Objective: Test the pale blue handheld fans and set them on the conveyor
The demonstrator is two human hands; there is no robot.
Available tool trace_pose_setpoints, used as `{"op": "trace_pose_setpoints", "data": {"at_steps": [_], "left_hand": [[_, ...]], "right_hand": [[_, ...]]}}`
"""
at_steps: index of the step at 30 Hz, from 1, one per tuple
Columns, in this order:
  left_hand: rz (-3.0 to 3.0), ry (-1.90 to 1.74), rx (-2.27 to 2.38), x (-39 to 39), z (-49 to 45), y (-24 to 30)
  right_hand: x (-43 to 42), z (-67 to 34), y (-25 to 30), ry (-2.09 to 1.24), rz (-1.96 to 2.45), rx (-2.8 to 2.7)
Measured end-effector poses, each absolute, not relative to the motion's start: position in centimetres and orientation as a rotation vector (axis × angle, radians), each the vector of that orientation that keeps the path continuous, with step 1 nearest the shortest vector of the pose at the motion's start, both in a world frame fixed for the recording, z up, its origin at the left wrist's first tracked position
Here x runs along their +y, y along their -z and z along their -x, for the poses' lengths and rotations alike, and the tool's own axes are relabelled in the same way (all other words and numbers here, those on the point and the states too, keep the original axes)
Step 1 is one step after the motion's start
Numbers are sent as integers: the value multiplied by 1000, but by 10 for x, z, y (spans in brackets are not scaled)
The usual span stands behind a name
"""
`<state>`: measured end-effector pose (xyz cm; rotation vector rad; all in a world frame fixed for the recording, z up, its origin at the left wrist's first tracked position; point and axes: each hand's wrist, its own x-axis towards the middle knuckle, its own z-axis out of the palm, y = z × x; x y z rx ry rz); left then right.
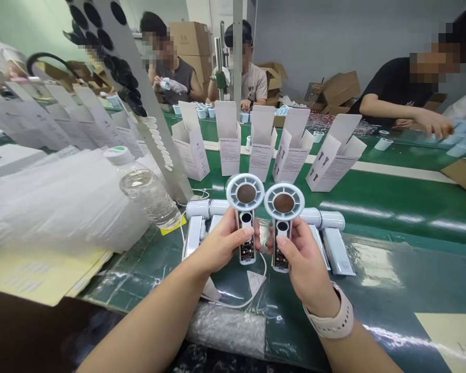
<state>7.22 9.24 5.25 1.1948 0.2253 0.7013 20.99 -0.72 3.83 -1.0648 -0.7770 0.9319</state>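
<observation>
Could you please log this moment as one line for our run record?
left hand: white handheld device | right hand: matching device | circuit boards exposed in handles

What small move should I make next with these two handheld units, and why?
Probably fit a white casing over the unit in your right hand: its circuit board lies exposed, and the casing rests on the belt just behind.

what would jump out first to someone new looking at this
The two white handheld devices catch the eye first, held up at the centre by the left hand and right hand, each with a ring-shaped head and circuit board showing in its handle. Just beyond them, open white cartons stand in a row on the green workbench. To the left, a clear water bottle lies tilted against plastic sheeting.
</observation>
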Motion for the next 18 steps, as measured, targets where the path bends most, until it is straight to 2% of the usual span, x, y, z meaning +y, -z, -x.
{"op": "trace_pose_setpoints", "data": {"at_steps": [13,18], "left_hand": [[-1199,-699,232,93,-70,-49],[-1287,-708,466,93,-67,-49]], "right_hand": [[-5,-209,-40,-920,1139,-708],[-4,-213,-46,-979,1139,-597]]}}
